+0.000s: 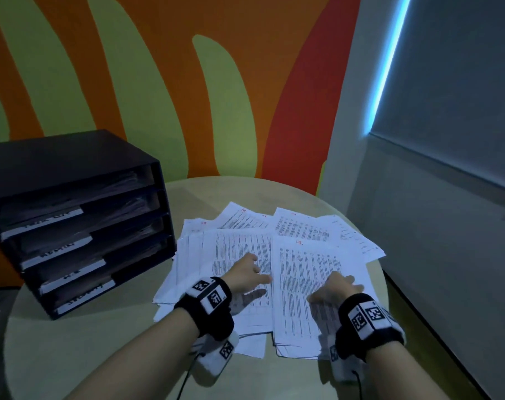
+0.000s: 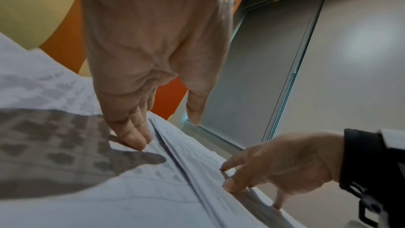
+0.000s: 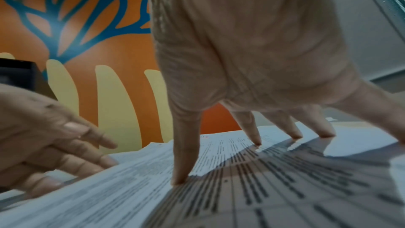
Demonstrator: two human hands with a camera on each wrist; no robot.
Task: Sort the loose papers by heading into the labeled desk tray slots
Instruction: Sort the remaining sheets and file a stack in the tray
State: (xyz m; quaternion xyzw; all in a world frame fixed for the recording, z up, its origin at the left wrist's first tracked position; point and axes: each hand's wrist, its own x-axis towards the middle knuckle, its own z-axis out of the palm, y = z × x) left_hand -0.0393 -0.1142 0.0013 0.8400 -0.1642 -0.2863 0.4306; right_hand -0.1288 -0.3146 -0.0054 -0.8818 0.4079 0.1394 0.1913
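Item 1, loose papers (image 1: 274,255): fanned pile at centre frame on the round table (image 1: 101,356); the top sheet (image 1: 317,272) lies under your right hand (image 1: 336,290), long axis running toward the top of the frame, red heading at its far end.

Item 2, right hand: fingers spread, tips pressing the sheet, nothing pinched.

Item 3, left hand (image 1: 247,272): fingers straight, resting on the neighbouring sheet, nearer the tray.

Item 4, desk tray (image 1: 72,226): left of frame, 4 labelled slots opening toward the lower right, bare table between it and the pile.
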